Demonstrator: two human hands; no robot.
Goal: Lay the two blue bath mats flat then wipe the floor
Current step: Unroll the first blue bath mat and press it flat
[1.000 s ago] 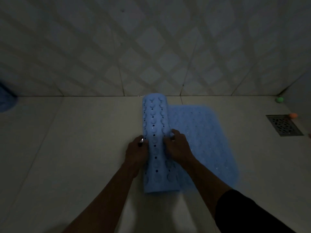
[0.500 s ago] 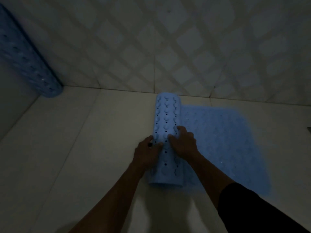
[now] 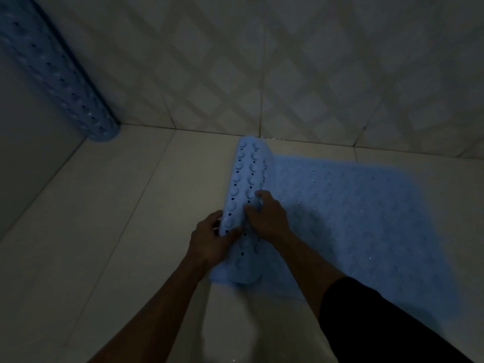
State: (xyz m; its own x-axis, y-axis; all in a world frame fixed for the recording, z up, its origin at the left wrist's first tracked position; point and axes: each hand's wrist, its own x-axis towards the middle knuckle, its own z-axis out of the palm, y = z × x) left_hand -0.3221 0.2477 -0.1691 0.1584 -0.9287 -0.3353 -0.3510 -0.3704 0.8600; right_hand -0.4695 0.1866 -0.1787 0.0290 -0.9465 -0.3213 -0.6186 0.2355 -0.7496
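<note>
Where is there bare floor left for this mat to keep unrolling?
Bare floor tiles lie left of the roll, between it and the rolled mat standing in the left corner. Right of the roll is taken by the unrolled mat; both hands crowd its middle.

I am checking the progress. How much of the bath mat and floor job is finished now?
Done: part of one mat lies flat on the floor. In hand: left hand and right hand are on its remaining roll. Left: the second mat leans rolled in the corner; no wiping cloth is visible.
</note>
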